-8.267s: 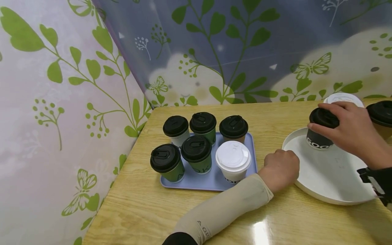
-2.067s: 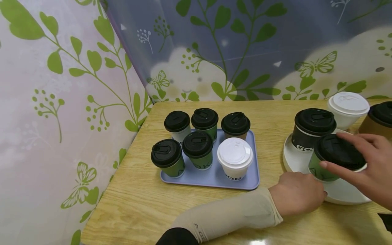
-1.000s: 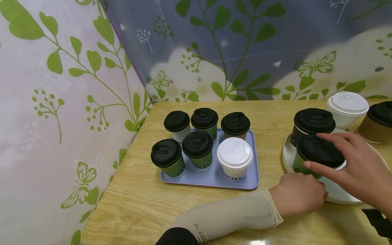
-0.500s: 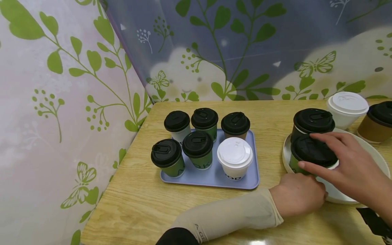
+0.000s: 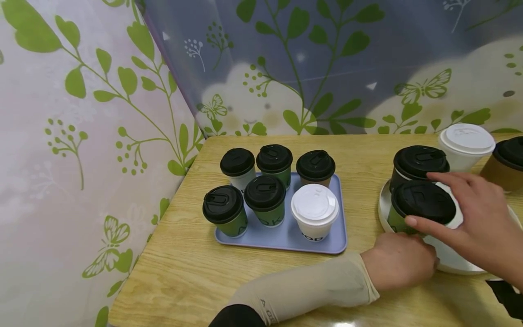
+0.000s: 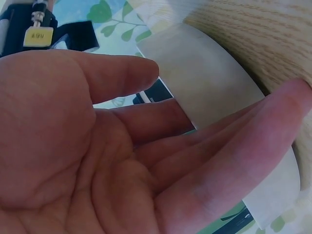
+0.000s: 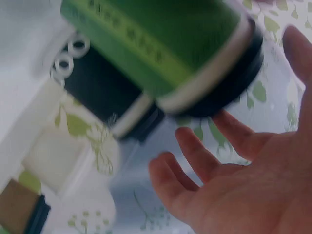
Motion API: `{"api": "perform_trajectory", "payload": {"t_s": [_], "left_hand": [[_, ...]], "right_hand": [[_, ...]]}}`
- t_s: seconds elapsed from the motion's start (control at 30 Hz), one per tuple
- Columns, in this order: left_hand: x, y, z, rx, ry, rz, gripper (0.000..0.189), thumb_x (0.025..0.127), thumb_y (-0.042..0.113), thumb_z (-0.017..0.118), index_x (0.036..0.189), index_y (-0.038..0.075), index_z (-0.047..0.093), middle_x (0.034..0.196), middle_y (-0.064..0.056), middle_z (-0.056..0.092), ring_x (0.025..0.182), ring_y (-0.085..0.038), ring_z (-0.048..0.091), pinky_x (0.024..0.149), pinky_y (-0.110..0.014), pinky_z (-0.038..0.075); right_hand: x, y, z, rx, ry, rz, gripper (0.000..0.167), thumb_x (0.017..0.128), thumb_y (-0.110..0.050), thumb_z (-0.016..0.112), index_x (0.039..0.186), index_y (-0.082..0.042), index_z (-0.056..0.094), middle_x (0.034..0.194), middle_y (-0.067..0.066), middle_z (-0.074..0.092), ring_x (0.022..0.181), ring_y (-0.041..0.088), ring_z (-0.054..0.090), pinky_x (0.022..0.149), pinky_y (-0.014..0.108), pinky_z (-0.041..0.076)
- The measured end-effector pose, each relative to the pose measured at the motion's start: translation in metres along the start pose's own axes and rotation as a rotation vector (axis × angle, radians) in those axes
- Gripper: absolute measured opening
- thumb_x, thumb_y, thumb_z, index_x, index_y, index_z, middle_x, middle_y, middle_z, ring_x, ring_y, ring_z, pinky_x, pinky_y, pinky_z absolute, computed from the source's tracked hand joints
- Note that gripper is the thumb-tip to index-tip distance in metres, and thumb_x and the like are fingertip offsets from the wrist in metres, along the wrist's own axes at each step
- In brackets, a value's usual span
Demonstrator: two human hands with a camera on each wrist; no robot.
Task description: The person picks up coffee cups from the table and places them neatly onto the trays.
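At the right of the head view, a green paper cup with a black lid [image 5: 423, 202] stands on a round white tray [image 5: 470, 267], in front of a black paper cup [image 5: 421, 162]. Around the green cup's lid, my right hand [image 5: 482, 218] has its fingers and thumb spread wide. The right wrist view shows a fingertip close to the lid; I cannot tell if it touches. My left hand [image 5: 402, 262] rests at the tray's near left rim. In the left wrist view its fairly straight fingers [image 6: 219, 180] lie against the tray's outer wall [image 6: 204, 73], thumb apart.
A blue-violet rectangular tray [image 5: 282, 240] left of centre carries several lidded cups, among them a white-lidded one [image 5: 314, 211]. Behind the round tray stand a white cup [image 5: 466, 143] and a brown cup [image 5: 504, 165]. A patterned wall [image 5: 261, 81] borders the wooden table [image 5: 163, 281].
The right hand set down the black cup, then brought the green cup leftward beside it; its fingers have just spread away from the lid. The left hand moved right along the round tray's rim.
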State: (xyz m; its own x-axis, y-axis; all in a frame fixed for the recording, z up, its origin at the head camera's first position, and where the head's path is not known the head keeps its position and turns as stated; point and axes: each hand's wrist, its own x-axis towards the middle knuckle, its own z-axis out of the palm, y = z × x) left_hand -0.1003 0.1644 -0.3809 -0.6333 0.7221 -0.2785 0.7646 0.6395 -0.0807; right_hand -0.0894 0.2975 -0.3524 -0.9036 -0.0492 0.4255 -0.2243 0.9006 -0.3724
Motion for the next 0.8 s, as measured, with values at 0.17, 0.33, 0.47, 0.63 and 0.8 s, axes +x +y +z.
{"api": "perform_trajectory", "payload": {"t_s": [0.17, 0.33, 0.47, 0.63, 0.8], "left_hand": [[0.003, 0.000, -0.002, -0.036, -0.057, 0.006, 0.022, 0.108, 0.038, 0.052, 0.092, 0.039, 0.067, 0.094, 0.021, 0.068, 0.073, -0.001, 0.059, 0.058, -0.028, 0.051], [0.004, 0.002, -0.002, -0.015, -0.078, -0.001, 0.022, 0.108, 0.037, 0.051, 0.093, 0.039, 0.066, 0.096, 0.021, 0.068, 0.076, -0.002, 0.059, 0.059, -0.030, 0.052], [0.003, 0.003, -0.001, 0.004, -0.065, 0.002, 0.022, 0.109, 0.038, 0.050, 0.093, 0.039, 0.066, 0.097, 0.020, 0.068, 0.077, -0.003, 0.060, 0.057, -0.031, 0.052], [0.003, 0.003, -0.001, 0.015, -0.071, 0.016, 0.023, 0.109, 0.039, 0.049, 0.094, 0.039, 0.066, 0.098, 0.021, 0.068, 0.079, -0.002, 0.060, 0.059, -0.031, 0.052], [0.003, 0.001, -0.003, 0.053, -0.089, 0.050, 0.021, 0.110, 0.037, 0.048, 0.100, 0.041, 0.066, 0.103, 0.021, 0.067, 0.082, -0.002, 0.060, 0.065, -0.030, 0.054]], "right_hand": [[0.015, 0.015, -0.019, -0.003, 0.075, 0.143, 0.082, 0.099, -0.053, 0.065, 0.149, 0.008, 0.042, 0.149, 0.041, 0.036, 0.142, 0.056, 0.028, 0.119, 0.065, 0.016], [0.040, 0.058, -0.020, 0.010, 0.084, 0.223, 0.081, 0.105, -0.050, 0.055, 0.152, 0.012, 0.035, 0.148, 0.041, 0.038, 0.141, 0.055, 0.034, 0.120, 0.061, 0.021], [0.060, 0.098, -0.013, -0.014, 0.053, 0.250, 0.086, 0.105, -0.054, 0.050, 0.152, 0.015, 0.031, 0.140, 0.043, 0.040, 0.133, 0.058, 0.039, 0.115, 0.064, 0.027], [0.078, 0.110, -0.012, -0.064, -0.036, 0.310, 0.089, 0.104, -0.058, 0.044, 0.157, 0.011, 0.022, 0.157, 0.042, 0.018, 0.148, 0.058, 0.013, 0.117, 0.071, 0.014], [0.097, 0.108, -0.012, -0.203, -0.137, 0.334, 0.090, 0.104, -0.059, 0.045, 0.155, 0.011, 0.023, 0.149, 0.046, 0.022, 0.141, 0.064, 0.016, 0.116, 0.072, 0.011]]}}
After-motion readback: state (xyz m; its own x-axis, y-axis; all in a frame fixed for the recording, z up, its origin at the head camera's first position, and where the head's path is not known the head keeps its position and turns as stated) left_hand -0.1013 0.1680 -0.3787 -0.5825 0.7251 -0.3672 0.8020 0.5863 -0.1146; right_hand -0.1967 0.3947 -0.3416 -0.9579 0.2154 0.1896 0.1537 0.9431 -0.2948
